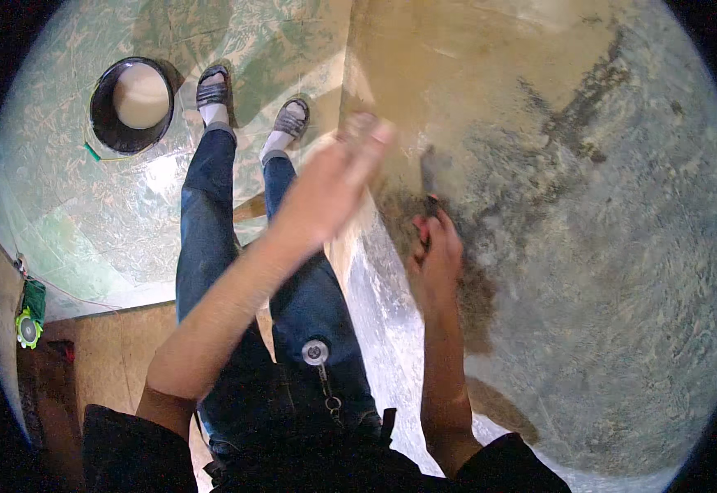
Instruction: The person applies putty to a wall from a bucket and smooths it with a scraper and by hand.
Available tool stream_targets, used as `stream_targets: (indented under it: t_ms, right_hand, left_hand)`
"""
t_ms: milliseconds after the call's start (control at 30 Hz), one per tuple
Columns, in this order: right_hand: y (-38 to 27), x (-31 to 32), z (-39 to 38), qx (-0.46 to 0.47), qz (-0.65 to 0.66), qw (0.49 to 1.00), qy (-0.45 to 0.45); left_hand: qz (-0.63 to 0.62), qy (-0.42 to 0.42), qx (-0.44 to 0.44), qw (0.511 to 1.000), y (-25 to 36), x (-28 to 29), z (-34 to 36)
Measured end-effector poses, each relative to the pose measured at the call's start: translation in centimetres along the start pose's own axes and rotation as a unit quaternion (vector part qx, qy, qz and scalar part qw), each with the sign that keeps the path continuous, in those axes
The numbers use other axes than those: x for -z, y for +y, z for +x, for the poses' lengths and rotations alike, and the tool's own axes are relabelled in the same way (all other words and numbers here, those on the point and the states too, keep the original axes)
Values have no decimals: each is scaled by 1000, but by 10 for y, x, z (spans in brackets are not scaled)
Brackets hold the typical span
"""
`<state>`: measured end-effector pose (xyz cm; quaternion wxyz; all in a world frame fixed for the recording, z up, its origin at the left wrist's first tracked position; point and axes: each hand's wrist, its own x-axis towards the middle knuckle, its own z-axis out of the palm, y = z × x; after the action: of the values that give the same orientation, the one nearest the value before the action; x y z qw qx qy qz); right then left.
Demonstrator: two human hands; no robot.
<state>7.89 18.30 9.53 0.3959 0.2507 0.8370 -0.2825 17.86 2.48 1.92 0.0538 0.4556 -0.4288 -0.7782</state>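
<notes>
My left hand (342, 177), blurred, is raised over the edge between the green mottled floor and the plastered surface; whether its fingers grip anything is unclear. My right hand (439, 242) is closed on the dark handle of a flat-bladed scraper (426, 171), whose blurred blade lies against or just over the plastered surface (580, 287). That surface is mottled tan and grey, with dark stained patches around the blade and below my right hand.
A black bucket (105, 111) holding milky liquid stands on the green mottled floor (71, 214), left of my sandalled feet (292, 119). A wooden surface (120, 345) lies at lower left, with a green object (31, 316) near the left rim. A white ledge (383, 312) runs beside my legs.
</notes>
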Motion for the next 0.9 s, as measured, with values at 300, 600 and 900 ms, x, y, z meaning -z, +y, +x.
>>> stream_targets:
  t_ms: [300,600,900]
  right_hand:
    - [73,34,-5,-21,-80,992,-94]
    - [102,42,1,-68,-93,989,-90]
    - [91,53,20,-18,-93,992,-81]
  left_hand:
    - [110,229,-129,959,26,-211,-25]
    - [-189,76,-95,974,2,-218,-39]
    - [-25,61,-102,993,-9,-216,-32]
